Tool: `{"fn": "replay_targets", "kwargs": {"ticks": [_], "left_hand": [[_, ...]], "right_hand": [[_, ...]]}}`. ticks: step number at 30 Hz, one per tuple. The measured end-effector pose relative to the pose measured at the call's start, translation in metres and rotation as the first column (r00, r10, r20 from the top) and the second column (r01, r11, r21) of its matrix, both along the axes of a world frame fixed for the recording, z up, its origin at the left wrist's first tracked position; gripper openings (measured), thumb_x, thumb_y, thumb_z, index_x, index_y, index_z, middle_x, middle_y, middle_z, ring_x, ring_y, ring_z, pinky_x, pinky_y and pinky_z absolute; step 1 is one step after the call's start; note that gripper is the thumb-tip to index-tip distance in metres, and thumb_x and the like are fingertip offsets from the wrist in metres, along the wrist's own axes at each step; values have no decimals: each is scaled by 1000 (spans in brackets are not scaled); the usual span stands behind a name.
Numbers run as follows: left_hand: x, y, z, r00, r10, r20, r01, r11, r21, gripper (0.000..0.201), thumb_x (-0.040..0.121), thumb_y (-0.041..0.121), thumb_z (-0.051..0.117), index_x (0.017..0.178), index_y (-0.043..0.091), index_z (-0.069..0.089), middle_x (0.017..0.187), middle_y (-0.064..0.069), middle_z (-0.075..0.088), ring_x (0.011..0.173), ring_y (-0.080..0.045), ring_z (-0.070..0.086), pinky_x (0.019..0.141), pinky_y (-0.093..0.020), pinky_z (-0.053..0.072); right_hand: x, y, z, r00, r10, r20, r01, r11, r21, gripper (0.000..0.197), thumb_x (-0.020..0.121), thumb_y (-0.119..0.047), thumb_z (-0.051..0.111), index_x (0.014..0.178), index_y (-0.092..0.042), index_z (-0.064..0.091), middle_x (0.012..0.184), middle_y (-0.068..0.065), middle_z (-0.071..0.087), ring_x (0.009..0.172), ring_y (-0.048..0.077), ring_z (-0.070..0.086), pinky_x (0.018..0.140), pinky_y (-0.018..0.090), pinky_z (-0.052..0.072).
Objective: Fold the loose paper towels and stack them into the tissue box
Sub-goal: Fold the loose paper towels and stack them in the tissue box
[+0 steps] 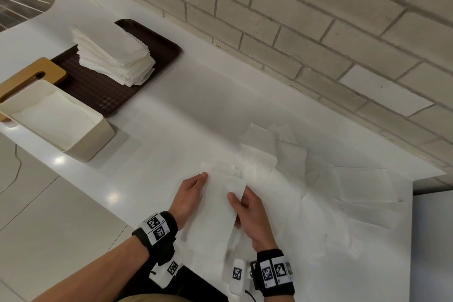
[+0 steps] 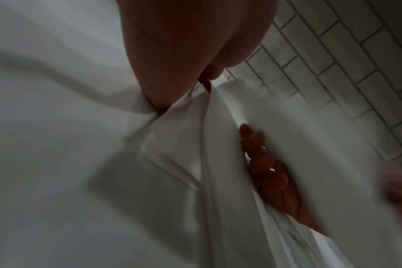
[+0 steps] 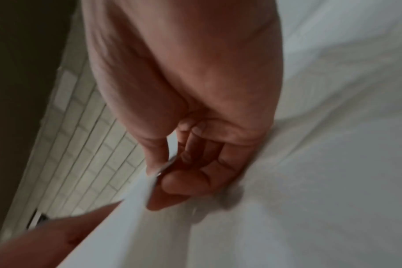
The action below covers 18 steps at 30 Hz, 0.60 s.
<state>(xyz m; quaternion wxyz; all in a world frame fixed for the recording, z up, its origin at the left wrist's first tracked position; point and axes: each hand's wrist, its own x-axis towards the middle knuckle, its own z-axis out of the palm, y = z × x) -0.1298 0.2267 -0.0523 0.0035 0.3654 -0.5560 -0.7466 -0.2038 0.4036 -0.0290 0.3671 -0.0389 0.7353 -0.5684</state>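
Fingers of right hand pinching paper towel; left hand gripping opposite edge. Light, limp, tearable: hold by edges, gently.

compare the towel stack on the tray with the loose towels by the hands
The towel stack is folded and piled up; the loose towels lie spread out and overlapping. The towel stack sits on the brown tray; the loose towels lie on the counter. Nothing touches the towel stack; the left hand and right hand hold one of the loose towels. Both are white paper.
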Motion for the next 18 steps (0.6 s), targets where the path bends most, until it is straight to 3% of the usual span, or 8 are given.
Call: {"fn": "replay_targets", "kwargs": {"ticks": [2, 6, 8, 9, 11, 14, 16, 18], "left_hand": [[-1, 0, 1, 1000, 6, 10, -6, 1000, -7, 43, 115, 39, 45, 115, 16, 81, 112, -2, 83, 108, -21, 78, 109, -51, 55], [1, 0, -1, 1000, -23, 21, 23, 1000, -11, 52, 114, 51, 41, 113, 19, 82, 112, -1, 83, 110, -20, 78, 108, -48, 55], [1, 0, -2, 999, -49, 3, 49, 999, -6, 60, 110, 62, 43, 109, 17, 81, 109, 1, 82, 106, -20, 78, 101, -41, 56], [1, -1, -3, 998, -65, -18, 64, 997, -53, 65, 105, 69, 47, 102, 12, 77, 101, 3, 80, 99, -18, 76, 94, -39, 55], [2, -1, -5, 990, -128, -54, 112, 966, -233, 74, 97, 77, 56, 93, 4, 62, 83, -3, 65, 82, -18, 62, 79, -45, 51], [5, 0, -4, 968, -228, -105, 166, 896, -413, 57, 106, 62, 57, 85, 8, 54, 76, 0, 49, 73, -13, 49, 70, -45, 46], [6, 0, 1, 954, -285, -96, 205, 850, -486, 48, 109, 53, 55, 83, 12, 51, 76, 6, 43, 71, -10, 42, 67, -38, 40], [8, 0, 4, 944, -313, -103, 223, 838, -499, 43, 109, 51, 55, 87, 14, 55, 76, 6, 46, 72, -10, 44, 68, -36, 41]], "right_hand": [[-3, -1, -8, 995, 27, -94, -16, 994, 111, 15, 106, -33, 69, 120, -35, 74, 101, -4, 82, 85, 13, 76, 66, 28, 58], [-14, -8, -13, 964, 103, -246, -49, 975, 216, 9, 103, -40, 71, 108, -33, 74, 90, -8, 79, 84, 12, 74, 85, 44, 63], [-18, -10, -18, 935, 200, -293, -96, 937, 335, 21, 102, -50, 69, 102, -29, 68, 83, -5, 73, 79, 16, 70, 85, 51, 61], [-20, -12, -16, 912, 261, -317, -120, 908, 402, 24, 101, -55, 67, 104, -31, 63, 85, -7, 72, 81, 16, 69, 85, 50, 60], [-22, -13, -6, 852, 333, -404, -102, 862, 496, 33, 100, -62, 65, 122, -40, 54, 109, -14, 67, 100, 15, 67, 90, 43, 57], [-34, -16, 10, 771, 379, -512, -152, 890, 430, 57, 96, -66, 65, 147, -52, 45, 146, -16, 40, 129, 10, 44, 107, 34, 43], [-46, -20, 13, 738, 464, -489, -264, 867, 423, 49, 92, -72, 64, 136, -50, 59, 146, -19, 36, 135, 13, 34, 116, 35, 38], [-59, -21, 11, 738, 492, -463, -322, 859, 398, 35, 92, -67, 69, 116, -40, 71, 140, -19, 43, 135, 14, 32, 116, 34, 38]]}}
